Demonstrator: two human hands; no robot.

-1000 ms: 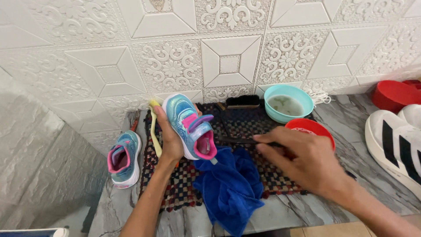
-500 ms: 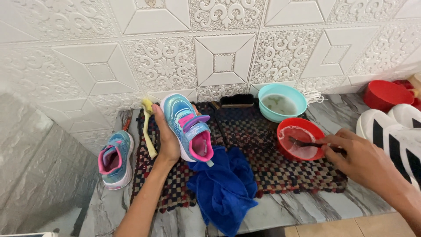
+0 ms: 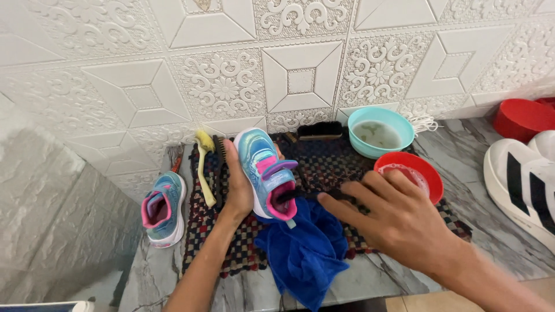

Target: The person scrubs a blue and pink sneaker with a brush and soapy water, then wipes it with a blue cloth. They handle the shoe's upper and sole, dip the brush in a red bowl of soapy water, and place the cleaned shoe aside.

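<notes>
My left hand [image 3: 237,186] grips a small blue and pink child's shoe [image 3: 261,164] from its side and holds it tilted above a checked mat [image 3: 324,164]. My right hand [image 3: 399,225] is just right of the shoe, its fingers closed on a thin dark brush [image 3: 309,195] whose tip reaches the shoe's pink opening. A crumpled blue cloth [image 3: 303,251] lies under the shoe on the mat. Behind my right hand stands a red bowl [image 3: 432,173] with foamy liquid.
The matching small shoe [image 3: 163,209] lies left of the mat. A yellow brush [image 3: 203,167], a black brush [image 3: 319,130] and a teal bowl [image 3: 404,126] sit by the tiled wall. A white and black sneaker [image 3: 520,179] and a red container [image 3: 520,118] are at the right.
My right hand has left the red bowl and swung left with the brush to the shoe's opening. My left hand has kept hold of the shoe.
</notes>
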